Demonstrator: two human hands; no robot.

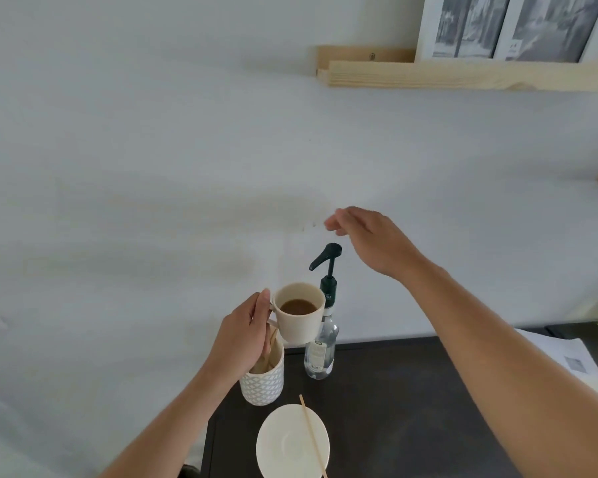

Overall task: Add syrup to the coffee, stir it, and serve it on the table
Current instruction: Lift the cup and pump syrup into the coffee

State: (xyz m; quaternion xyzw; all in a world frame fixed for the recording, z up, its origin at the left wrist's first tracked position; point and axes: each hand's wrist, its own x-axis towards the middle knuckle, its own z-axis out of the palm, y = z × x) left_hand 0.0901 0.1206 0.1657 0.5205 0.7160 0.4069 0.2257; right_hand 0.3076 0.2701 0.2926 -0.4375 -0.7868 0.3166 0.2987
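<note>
Left hand (246,334): closed on the handle of the cup, pinching it between thumb and fingers and holding the cup in the air.
Patterned holder (262,382): one, on the dark table (411,408) just below the left hand, with wooden sticks standing in it; their number cannot be told.
Cup (299,313): one, cream, about half full of coffee, raised under the pump spout. Likely ceramic, so stiff and breakable; the liquid will slop if tipped, so the handle is the sensible hold and it wants keeping level.
Saucer (283,443): one, cream, empty of cup, near the table's front edge.
Stirring stick (313,438): one, thin and light, lying across the saucer; probably easy to pick up by its upper end.
Syrup bottle (320,350): one, clear, with a dark pump on top; it looks nearly empty, so light and apt to shift when pressed.
Right hand (370,239): open, fingers loose, hovering above the pump head, touching nothing.
</note>
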